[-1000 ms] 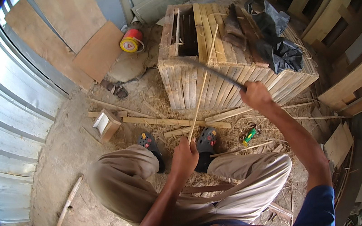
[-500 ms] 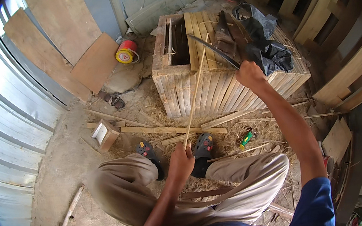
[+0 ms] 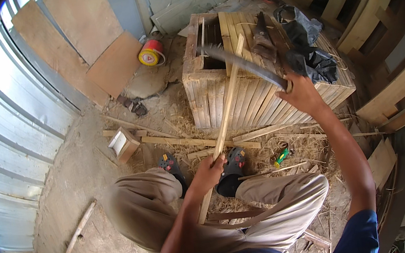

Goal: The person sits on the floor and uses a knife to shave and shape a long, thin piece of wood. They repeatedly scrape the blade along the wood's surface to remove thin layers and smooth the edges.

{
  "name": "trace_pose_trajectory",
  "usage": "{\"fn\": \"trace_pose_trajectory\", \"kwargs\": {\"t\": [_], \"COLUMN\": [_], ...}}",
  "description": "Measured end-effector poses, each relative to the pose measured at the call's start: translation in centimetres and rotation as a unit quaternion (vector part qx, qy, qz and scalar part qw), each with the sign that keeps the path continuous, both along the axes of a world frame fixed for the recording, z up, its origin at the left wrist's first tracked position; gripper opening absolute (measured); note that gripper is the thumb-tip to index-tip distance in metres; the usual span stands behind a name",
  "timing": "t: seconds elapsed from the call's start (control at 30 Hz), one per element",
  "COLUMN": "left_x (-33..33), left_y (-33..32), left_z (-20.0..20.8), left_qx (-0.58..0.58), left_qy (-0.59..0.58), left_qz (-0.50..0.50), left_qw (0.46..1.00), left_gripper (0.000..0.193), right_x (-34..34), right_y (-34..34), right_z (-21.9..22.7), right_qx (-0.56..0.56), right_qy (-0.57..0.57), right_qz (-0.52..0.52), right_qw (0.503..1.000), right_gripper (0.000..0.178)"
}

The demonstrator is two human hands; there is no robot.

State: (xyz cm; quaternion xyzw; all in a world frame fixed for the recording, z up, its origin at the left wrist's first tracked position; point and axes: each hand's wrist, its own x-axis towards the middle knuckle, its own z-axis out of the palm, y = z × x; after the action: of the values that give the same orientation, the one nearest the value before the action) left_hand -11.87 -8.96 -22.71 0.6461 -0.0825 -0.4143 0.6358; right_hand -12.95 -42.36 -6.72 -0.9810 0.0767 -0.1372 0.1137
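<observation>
My left hand [image 3: 208, 175] is closed around a long bamboo strip [image 3: 228, 106], which slants up and away from my lap with its pale broad face showing. The strip's lower end reaches below my fist toward my thigh; its far end stands over the slatted wooden box [image 3: 240, 98]. In my right hand [image 3: 303, 95] I grip the handle of a long knife with a curved dark blade [image 3: 248, 65]. The blade points left and passes by the upper part of the strip; its tip is blurred, and whether it touches the strip I cannot tell.
On the box lie a dark sheath [image 3: 263, 41] and a black plastic bag [image 3: 314, 63]. A red and yellow bucket [image 3: 150, 54] stands beyond it to the left. Wooden slats [image 3: 179, 141], shavings and a green-handled tool [image 3: 282, 157] lie around my feet.
The strip has turned to show its wider face, and its lower end now extends below my left hand. My right hand has come slightly lower, with the knife blade tilted flatter.
</observation>
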Motion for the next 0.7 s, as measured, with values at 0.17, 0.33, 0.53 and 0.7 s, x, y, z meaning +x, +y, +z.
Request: {"fn": "trace_pose_trajectory", "kwargs": {"t": [0.17,0.33,0.53,0.7], "left_x": [1.5,1.9,1.2,0.5], "left_y": [-1.0,-2.0,-1.7,-0.9], "left_z": [2.0,3.2,3.2,2.4], "left_qx": [-0.057,-0.01,-0.019,-0.001], "left_qy": [0.119,0.107,0.069,0.047], "left_qz": [0.008,0.009,-0.001,0.015], "left_qw": [0.991,0.994,0.997,0.999], "left_gripper": [0.041,0.04,0.039,0.038], "right_x": [-3.6,-4.4,-2.2,-0.4], "right_y": [1.2,4.2,6.2,3.9], "right_z": [-3.0,-6.1,-6.3,-5.5], "right_qx": [-0.087,-0.032,-0.034,-0.018], "right_qy": [0.054,0.148,0.306,0.206], "right_qz": [0.019,-0.056,0.025,-0.063], "right_qw": [0.995,0.987,0.951,0.976], "right_gripper": [0.031,0.027,0.032,0.036]}}
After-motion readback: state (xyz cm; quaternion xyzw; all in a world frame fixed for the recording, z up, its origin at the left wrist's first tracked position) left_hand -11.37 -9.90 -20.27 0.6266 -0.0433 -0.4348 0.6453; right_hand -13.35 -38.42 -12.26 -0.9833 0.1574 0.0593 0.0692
